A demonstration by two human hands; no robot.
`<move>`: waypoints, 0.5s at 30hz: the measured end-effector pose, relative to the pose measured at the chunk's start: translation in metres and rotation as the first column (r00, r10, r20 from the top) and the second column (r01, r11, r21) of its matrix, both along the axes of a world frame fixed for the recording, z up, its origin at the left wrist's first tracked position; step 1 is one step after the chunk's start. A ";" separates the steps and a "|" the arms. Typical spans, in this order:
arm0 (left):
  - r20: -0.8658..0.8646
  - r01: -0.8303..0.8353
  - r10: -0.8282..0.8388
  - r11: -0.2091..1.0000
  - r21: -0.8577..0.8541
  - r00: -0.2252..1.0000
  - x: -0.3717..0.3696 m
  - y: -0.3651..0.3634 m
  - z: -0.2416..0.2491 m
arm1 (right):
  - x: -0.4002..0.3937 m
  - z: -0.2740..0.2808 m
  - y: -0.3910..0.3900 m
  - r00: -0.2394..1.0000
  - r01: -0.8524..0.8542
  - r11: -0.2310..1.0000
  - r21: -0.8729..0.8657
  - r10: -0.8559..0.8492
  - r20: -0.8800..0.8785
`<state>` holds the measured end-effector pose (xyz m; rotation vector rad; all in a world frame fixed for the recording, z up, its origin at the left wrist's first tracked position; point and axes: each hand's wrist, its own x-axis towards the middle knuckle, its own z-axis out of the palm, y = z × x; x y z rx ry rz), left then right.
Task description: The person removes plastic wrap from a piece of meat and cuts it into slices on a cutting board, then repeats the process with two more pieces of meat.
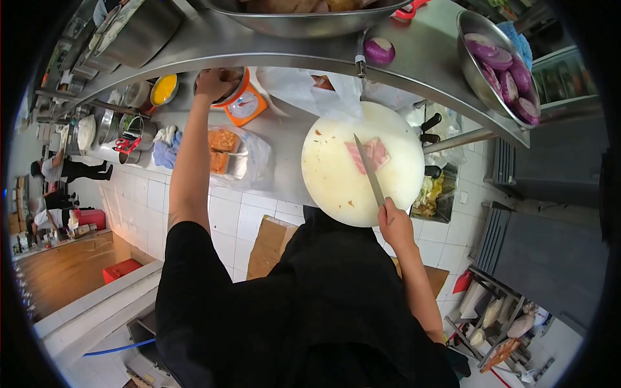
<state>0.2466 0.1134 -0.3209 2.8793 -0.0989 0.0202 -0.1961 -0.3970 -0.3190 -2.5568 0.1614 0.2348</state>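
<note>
Black sleeve point(213, 304) nearest; steel counter point(284, 136) above white floor tiles point(226, 220).

Counts at the counter
One knife point(369, 170), one round cutting board point(336, 174), one orange scale point(246, 103) and one loose onion point(379, 50) were there.

My bench point(284, 139) carries a round white cutting board point(336, 174), an orange kitchen scale point(246, 103), a bagged tray point(233, 155) and blue cloths point(167, 152).
</note>
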 end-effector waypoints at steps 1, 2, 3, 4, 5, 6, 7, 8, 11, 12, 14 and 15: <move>-0.003 0.002 -0.002 1.000 0.000 1.000 0.002 0.002 -0.002 | 0.001 0.002 0.001 1.000 0.006 1.000 0.000 -0.006 -0.008; -0.001 -0.007 0.007 1.000 -0.015 1.000 0.006 0.003 -0.003 | 0.001 0.004 0.001 1.000 0.011 1.000 0.000 -0.011 -0.016; 0.001 -0.016 0.016 0.999 -0.031 1.000 0.004 0.001 0.000 | 0.001 0.003 0.001 1.000 0.012 1.000 0.000 -0.012 -0.018; -0.001 -0.016 0.016 0.999 -0.031 1.000 0.002 -0.001 0.002 | 0.001 0.003 0.001 0.999 0.014 1.000 0.002 -0.014 -0.032; 0.044 0.011 -0.011 1.000 -0.003 0.999 -0.001 -0.002 0.005 | 0.001 0.003 0.001 0.999 0.016 1.000 0.004 -0.016 -0.046; 0.089 0.037 -0.039 0.999 0.027 0.995 -0.003 -0.004 0.007 | 0.001 0.003 0.001 0.999 0.016 1.000 0.004 -0.016 -0.047; 0.088 0.036 -0.038 0.999 0.027 0.995 -0.001 -0.007 0.004 | 0.002 0.004 0.001 0.998 0.016 1.000 -0.002 -0.016 -0.052; 0.006 -0.008 0.008 0.999 -0.032 1.000 0.002 -0.009 0.000 | 0.001 0.004 0.001 0.998 0.014 1.000 -0.008 -0.015 -0.059; -0.039 -0.045 0.041 0.992 -0.119 0.998 -0.006 0.003 0.000 | 0.002 0.003 0.001 0.999 0.005 1.000 -0.012 -0.006 -0.040; 0.003 -0.015 0.016 0.988 -0.154 1.000 -0.009 0.005 0.006 | 0.003 0.003 0.001 0.999 -0.005 1.000 -0.009 0.004 -0.039; 0.002 -0.005 0.007 0.894 -0.449 1.000 -0.051 0.001 0.032 | 0.002 0.006 0.001 0.999 0.015 1.000 0.015 -0.014 -0.047; 0.085 0.034 0.027 0.766 -0.642 0.996 -0.074 0.001 0.041 | 0.003 0.006 0.000 0.999 0.008 1.000 0.017 -0.007 -0.045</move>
